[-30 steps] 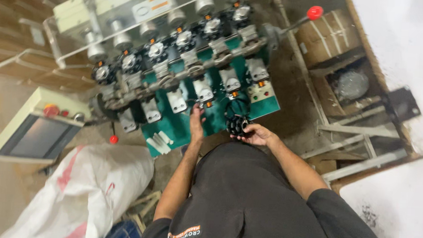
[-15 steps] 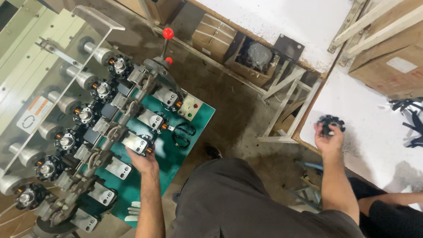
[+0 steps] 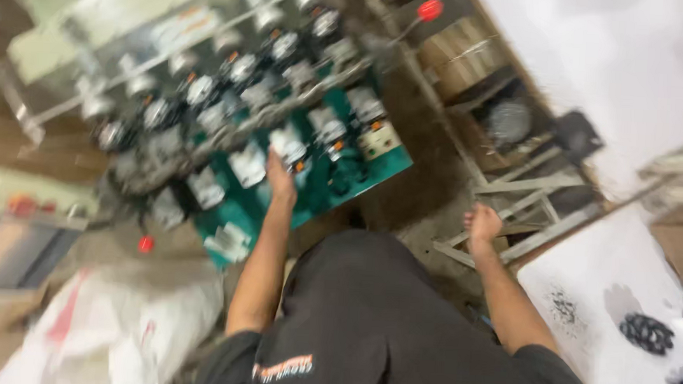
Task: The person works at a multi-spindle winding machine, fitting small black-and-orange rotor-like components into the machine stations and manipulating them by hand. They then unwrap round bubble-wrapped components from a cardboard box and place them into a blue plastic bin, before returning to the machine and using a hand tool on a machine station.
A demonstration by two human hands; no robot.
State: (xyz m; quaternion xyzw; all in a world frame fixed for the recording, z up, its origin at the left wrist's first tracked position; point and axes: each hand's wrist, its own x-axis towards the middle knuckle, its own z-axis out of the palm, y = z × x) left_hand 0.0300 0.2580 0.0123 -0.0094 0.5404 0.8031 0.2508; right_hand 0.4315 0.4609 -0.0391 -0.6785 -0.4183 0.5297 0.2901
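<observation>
The view is motion-blurred. My left hand [image 3: 281, 178] reaches forward onto the green machine bed [image 3: 373, 174], its fingers against a white block [image 3: 289, 146] in the row of black-and-silver winding heads [image 3: 231, 77]. Whether it grips the block is not visible. My right hand [image 3: 482, 223] hangs out to the right above the dark floor, near a white metal frame [image 3: 533, 186], with nothing in it. A black coiled bundle [image 3: 646, 333] lies on a white sheet [image 3: 586, 275] at the lower right.
A grey control box with red buttons [image 3: 20, 222] stands at the left. White sacks [image 3: 108, 328] lie below it. A lever with a red knob [image 3: 429, 9] sticks up at the machine's far end, and a smaller red knob [image 3: 145, 244] sits near its front.
My head has swung back left toward the machine. My right hand has let go of the black bundle, which now lies on the white sheet, and has come back toward my body.
</observation>
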